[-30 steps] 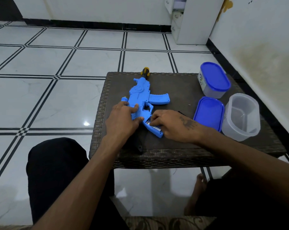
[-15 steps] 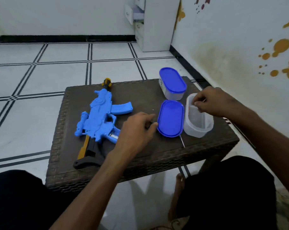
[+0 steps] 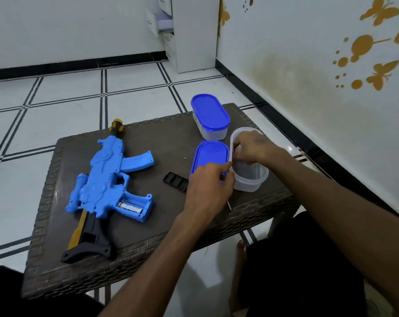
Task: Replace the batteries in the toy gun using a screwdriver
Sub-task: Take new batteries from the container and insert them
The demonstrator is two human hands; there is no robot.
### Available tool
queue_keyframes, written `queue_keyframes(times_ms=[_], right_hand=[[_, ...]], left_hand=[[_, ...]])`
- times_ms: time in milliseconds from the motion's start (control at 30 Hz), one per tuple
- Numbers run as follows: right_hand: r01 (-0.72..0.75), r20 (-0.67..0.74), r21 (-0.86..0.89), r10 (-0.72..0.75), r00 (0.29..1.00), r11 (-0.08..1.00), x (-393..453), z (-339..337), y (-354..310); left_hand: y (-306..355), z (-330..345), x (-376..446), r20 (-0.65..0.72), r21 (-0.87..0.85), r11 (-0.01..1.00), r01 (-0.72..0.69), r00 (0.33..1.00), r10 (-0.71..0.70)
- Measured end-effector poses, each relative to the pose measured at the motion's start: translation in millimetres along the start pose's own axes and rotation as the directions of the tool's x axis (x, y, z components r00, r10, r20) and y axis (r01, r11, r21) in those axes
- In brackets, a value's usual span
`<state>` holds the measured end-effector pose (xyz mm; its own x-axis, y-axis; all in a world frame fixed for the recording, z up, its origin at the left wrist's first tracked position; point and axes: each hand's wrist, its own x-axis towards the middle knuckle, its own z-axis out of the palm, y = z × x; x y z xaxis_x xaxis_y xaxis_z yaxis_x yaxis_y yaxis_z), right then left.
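The toy gun (image 3: 107,179) lies well to the left of both hands, long axis running away from the person, battery bay (image 3: 133,205) open (one battery inside). The left hand (image 3: 207,186) is nearer, fingers curled at the clear container (image 3: 251,179); its hold is unclear. The right hand (image 3: 251,147) reaches inside, grip hidden.

dark print on battery (image 3: 130,207) in toy gun (image 3: 107,179), seemingly lettering, unreadable
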<state>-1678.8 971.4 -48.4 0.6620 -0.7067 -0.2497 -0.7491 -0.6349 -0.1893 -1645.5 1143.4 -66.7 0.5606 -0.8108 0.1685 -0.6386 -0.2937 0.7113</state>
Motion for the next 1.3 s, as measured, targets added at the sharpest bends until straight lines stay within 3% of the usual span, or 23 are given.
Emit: queue_keyframes(times_ms=[167,300,433,533,667,800,933,1300], right_hand=[[0.026,0.025,0.013,-0.026,0.999,1.0,-4.9,-5.2,-0.4],[0.039,-0.025,0.143,-0.036,0.999,0.989,-8.8,-3.1,4.6],[0.077,-0.196,0.183,-0.041,0.98,0.98,-20.7,-6.4,7.0],[0.202,-0.298,0.223,-0.13,0.946,0.954,-36.5,-19.3,-4.7],[0.372,-0.23,0.32,-0.31,0.923,0.871,-58.5,-26.1,-44.7],[0.512,-0.129,0.287,-0.497,0.858,0.81,-67.6,-3.1,-95.1],[0.563,-0.035,0.294,-0.58,0.814,0.772,-69.5,33.6,-132.6],[0.676,0.051,0.126,-0.685,0.726,0.726,-69.8,55.4,-161.8]], left_hand=[[0.8,-1.8,1.9,0.027,-0.017,1.0,-0.007,1.0,0.007],[0.6,-3.0,-1.5,0.08,-0.027,1.0,0.007,0.997,-0.005],[-10.8,-14.4,-8.2,0.056,-0.001,0.999,0.05,0.997,-0.05],[-30.0,-33.9,-17.2,0.002,0.103,0.991,0.085,0.996,-0.086],[-68.9,-74.8,-30.3,-0.148,0.17,0.968,0.186,0.976,-0.161],[-112.7,-113.5,-43.2,-0.27,0.248,0.929,0.273,0.941,-0.205],[-153.9,-127.6,-54.8,-0.204,0.464,0.848,0.257,0.962,-0.18],[-170.4,-134.9,-53.5,-0.128,0.334,0.897,0.289,0.957,-0.26]])
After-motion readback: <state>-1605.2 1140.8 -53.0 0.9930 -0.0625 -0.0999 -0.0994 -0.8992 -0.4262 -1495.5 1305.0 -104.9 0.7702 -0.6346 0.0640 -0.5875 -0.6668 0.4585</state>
